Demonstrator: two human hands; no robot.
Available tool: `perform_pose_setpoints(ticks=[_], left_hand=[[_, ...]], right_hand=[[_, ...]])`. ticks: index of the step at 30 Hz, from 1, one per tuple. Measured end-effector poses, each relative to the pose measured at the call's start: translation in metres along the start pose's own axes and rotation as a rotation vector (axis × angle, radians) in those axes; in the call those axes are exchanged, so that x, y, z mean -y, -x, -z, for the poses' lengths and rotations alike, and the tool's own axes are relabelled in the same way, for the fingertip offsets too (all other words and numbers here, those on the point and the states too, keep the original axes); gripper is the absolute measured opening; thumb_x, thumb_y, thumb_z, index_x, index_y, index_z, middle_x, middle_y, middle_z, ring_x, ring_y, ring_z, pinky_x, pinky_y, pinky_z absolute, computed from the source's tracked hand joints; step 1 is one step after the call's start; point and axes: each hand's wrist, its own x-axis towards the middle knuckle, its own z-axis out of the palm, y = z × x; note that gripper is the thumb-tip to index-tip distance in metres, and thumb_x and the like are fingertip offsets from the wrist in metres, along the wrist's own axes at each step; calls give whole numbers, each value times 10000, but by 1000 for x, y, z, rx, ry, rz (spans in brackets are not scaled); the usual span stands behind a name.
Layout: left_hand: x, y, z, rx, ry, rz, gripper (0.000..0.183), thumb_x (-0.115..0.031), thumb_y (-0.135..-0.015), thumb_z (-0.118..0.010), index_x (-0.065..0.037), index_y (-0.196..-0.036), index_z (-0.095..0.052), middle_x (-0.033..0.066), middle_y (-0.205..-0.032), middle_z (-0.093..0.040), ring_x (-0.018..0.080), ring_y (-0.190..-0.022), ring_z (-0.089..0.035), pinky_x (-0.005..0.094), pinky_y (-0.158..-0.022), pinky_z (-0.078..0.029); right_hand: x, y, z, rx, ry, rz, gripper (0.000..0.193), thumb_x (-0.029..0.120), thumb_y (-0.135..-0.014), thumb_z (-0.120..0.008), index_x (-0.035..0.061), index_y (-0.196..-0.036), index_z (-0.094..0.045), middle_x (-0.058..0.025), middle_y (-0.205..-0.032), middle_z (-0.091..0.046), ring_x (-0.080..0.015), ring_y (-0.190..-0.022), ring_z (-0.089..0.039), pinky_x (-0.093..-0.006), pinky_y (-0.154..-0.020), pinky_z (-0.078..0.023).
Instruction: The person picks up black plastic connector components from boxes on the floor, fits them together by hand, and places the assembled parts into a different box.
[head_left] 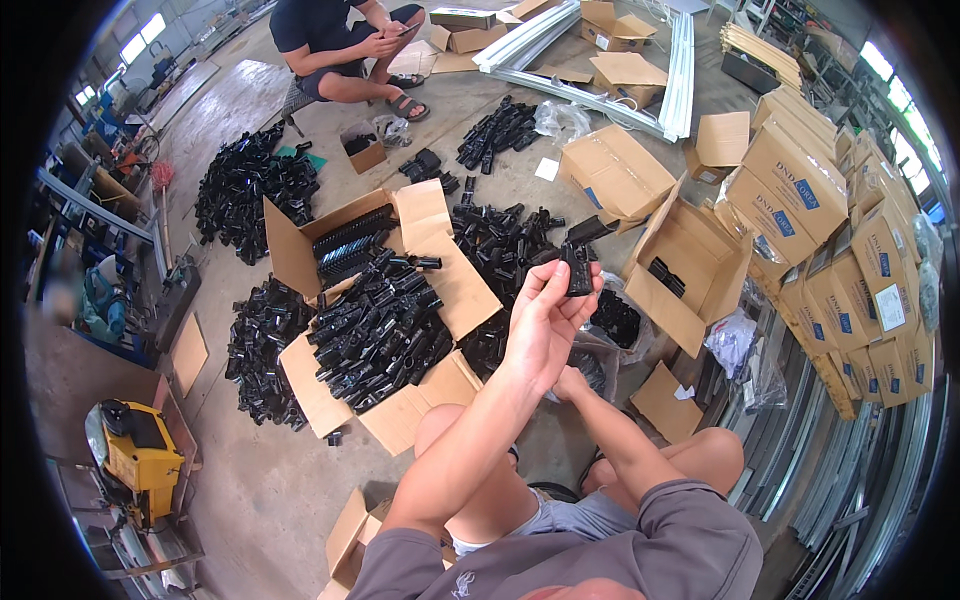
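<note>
My left hand is raised in front of me, its fingers closed on a black plastic fitting with an angled arm at its top. My right hand sits lower, just behind the left wrist, at the edge of a clear plastic bag of black parts. Most of the right hand is hidden, so its grip is unclear. To the left, an open cardboard box is heaped with black tube-shaped fittings. More black fittings lie loose on the concrete floor beyond my hands.
Piles of black parts cover the floor at left. An open box and stacked cartons stand at right, with metal rails beside them. Another person crouches at the far side. A yellow machine sits at lower left.
</note>
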Motion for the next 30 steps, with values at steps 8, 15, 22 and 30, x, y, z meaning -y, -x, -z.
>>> perform_pose_setpoints(ticks=[8, 15, 22, 30], left_hand=[[11, -8, 4, -49, -57, -150, 158, -191, -964, -628, -134, -1080, -538, 126, -1143, -660, 211, -1015, -660, 304, -863, -529], [35, -3, -14, -91, -253, -287, 256, -163, -958, -640, -147, -1128, -449, 139, -1155, -666, 223, -1047, -655, 334, -902, -505], [74, 1, -20, -29, -391, -328, 251, -119, -965, -618, -127, -1144, -442, 166, -1153, -664, 231, -1068, -651, 348, -906, -505], [91, 2, -21, -32, -439, -359, 254, -37, -952, -610, -71, -1133, -434, 183, -1144, -657, 208, -1060, -641, 313, -908, -508]], right_hand=[[61, 57, 196, -532, -97, 634, 196, 161, -934, -519, 1, -919, -632, -260, -844, -655, -437, -830, -650, -498, -709, -500], [110, 217, 308, -422, -981, 688, 175, 85, -973, -577, -8, -1109, -634, -43, -951, -674, -107, -824, -643, -259, -755, -528], [101, 238, 286, -552, -1338, 713, 205, 24, -923, -644, -34, -1109, -582, -95, -1012, -670, -144, -940, -660, -268, -846, -529], [90, 228, 274, -552, -1458, 681, 218, 17, -912, -663, -43, -1119, -631, -97, -1048, -682, -125, -925, -658, -249, -832, -525]])
